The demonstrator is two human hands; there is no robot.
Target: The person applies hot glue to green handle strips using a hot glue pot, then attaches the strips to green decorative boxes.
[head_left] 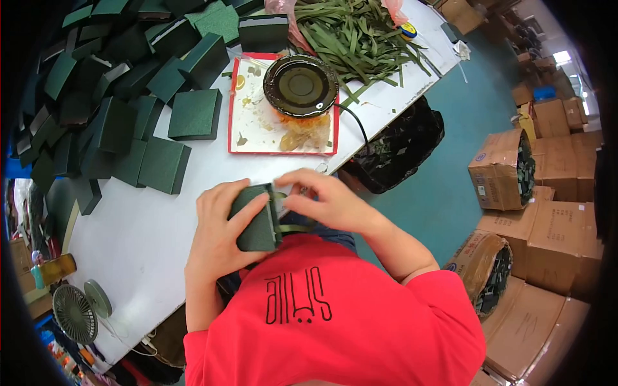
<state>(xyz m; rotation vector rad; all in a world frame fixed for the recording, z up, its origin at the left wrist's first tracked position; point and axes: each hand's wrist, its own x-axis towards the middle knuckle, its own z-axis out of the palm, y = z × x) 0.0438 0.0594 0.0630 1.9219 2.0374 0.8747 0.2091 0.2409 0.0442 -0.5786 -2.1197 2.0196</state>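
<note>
At centre, the left hand (221,228) grips a green box (259,233), hiding part. The right hand (327,201) blurs; whether it pinches anything I cannot tell

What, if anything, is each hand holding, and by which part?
The left hand holds a dark green, rectangular box by its broad face and edges. The right hand is blurred beside the box; whether it holds anything cannot be told.
</note>
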